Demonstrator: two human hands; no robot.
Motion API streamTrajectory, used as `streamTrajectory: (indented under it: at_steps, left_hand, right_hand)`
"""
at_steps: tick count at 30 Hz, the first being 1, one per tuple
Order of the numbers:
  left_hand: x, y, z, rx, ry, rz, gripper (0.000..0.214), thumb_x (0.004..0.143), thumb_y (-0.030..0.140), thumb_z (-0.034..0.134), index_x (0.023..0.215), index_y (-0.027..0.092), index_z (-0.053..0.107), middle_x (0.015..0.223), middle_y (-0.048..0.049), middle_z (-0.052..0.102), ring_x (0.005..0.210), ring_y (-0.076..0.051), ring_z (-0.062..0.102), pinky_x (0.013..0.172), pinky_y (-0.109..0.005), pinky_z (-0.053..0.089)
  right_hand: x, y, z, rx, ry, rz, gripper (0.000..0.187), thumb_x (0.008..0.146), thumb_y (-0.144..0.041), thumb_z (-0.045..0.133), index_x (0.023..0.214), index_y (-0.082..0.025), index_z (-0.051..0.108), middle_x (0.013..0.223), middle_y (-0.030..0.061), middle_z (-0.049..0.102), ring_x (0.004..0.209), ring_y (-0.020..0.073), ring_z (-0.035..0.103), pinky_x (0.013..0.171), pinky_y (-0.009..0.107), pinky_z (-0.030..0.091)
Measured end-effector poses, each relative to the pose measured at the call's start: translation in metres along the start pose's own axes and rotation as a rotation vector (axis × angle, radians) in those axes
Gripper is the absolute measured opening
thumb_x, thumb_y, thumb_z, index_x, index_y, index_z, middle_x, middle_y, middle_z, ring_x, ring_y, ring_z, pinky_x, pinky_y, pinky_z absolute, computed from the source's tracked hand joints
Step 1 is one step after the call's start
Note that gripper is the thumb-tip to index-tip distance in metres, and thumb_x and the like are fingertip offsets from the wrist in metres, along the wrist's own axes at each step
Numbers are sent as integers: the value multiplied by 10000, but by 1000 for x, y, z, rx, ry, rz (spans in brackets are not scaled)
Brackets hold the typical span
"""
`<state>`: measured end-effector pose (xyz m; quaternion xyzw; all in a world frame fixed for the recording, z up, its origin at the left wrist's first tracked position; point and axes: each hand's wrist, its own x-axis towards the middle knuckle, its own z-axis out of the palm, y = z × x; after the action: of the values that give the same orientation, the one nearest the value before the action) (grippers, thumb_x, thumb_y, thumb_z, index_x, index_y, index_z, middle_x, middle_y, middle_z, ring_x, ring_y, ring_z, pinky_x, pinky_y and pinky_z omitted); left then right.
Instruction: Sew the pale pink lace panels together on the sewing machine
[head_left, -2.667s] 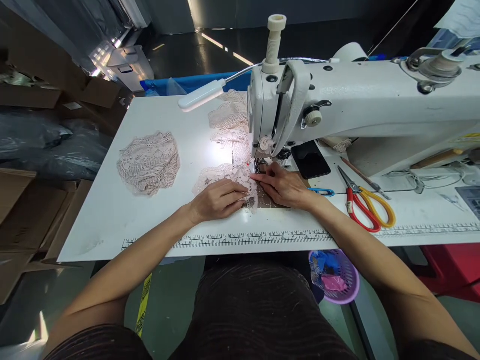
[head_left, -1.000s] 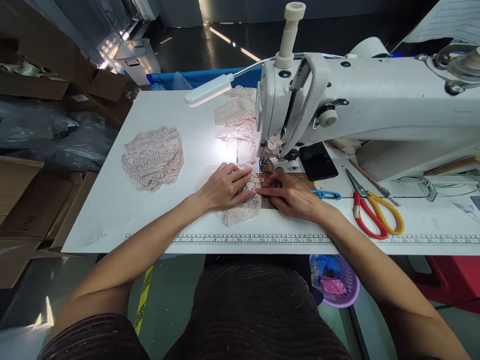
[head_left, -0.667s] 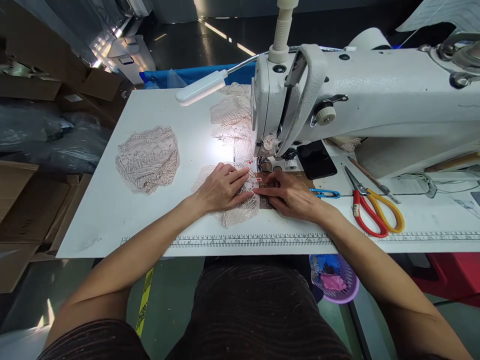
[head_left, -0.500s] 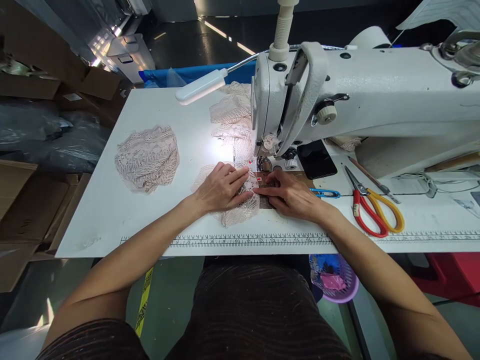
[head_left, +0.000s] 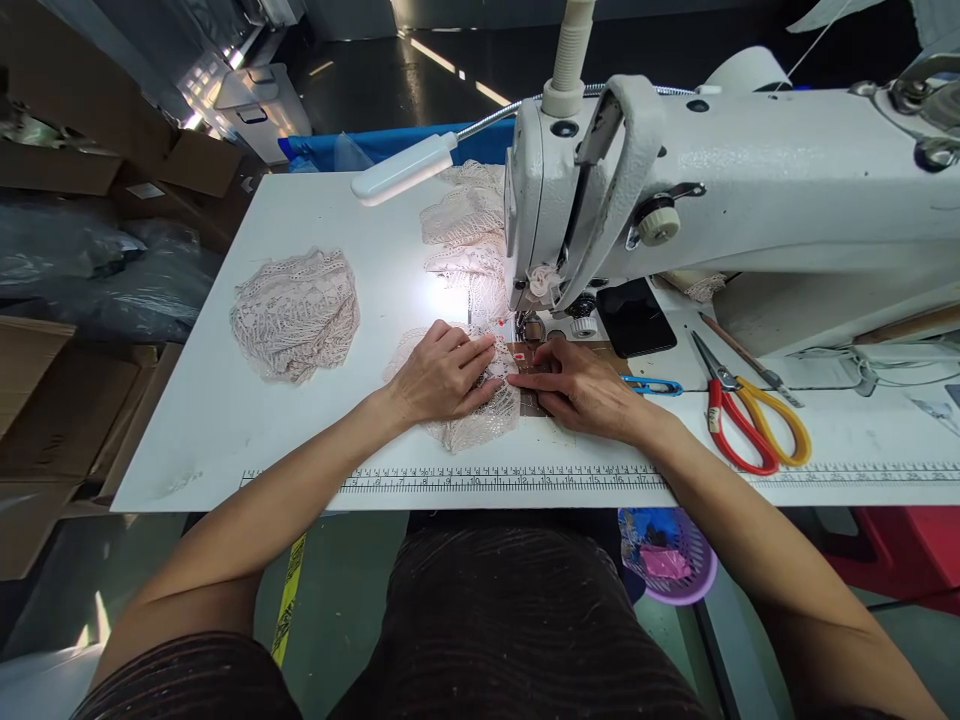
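L hand (head_left: 442, 375) flat, pressing lace piece (head_left: 472, 425). R hand (head_left: 581, 388) flat, fingertips pinning edge by needle (head_left: 525, 322). Risk: fingers v. close, could get poked; lace may slip, seam goes crooked.

A pale pink lace piece (head_left: 472, 425) is spread flat on the white worktop (head_left: 225, 430), just in front of the needle area of the sewing machine (head_left: 675, 190). Its scalloped lower edge is seen nearest the worktop's printed ruler. It is pressed down by the left hand (head_left: 442, 375), laid flat on it, while its right edge is touched by the fingertips (head_left: 517, 380) of the right hand (head_left: 581, 385).
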<state>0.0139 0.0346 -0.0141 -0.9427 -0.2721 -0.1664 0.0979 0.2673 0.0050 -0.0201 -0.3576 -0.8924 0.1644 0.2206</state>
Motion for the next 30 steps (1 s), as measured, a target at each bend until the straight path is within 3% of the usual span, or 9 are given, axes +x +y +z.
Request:
streamTrajectory:
  at_steps: [7,13,25,30]
  left_hand:
    - [2,-1,-1,-48,48,-30,300,964,415,513,1092,180,649,1222,-53,701,821,-218,575,708,-415,374]
    - [1,5,-1,-83,-1,-98,391,962,505,493,1198,212,600,1273,-73,667,959,-266,582,782,-442,369]
    - [0,18,-1,-165,-36,-216,366,1007,431,459,1278,209,567,1355,-103,611,1092,-284,561,842,-455,430]
    - [7,8,0,-140,-81,-126,418,991,432,482,1295,164,581,1375,-135,596,1152,-323,561,887,-492,453]
  right_hand:
    - [0,0,-1,3,-7,0,347,916,-189,521,1172,-278,738,1100,109,540,1032,235,558,930,435,501]
    - [1,-2,-2,-9,-19,14,349,927,-200,510,1180,-282,735,1100,112,548,1042,239,559,922,437,502]
    - [0,-8,-2,-15,-24,72,355,940,-211,490,1195,-292,724,1113,113,567,1095,254,536,967,468,469]
    - [1,-12,2,-16,10,93,363,918,-180,502,1192,-264,725,1114,120,571,1086,271,530,952,491,466]
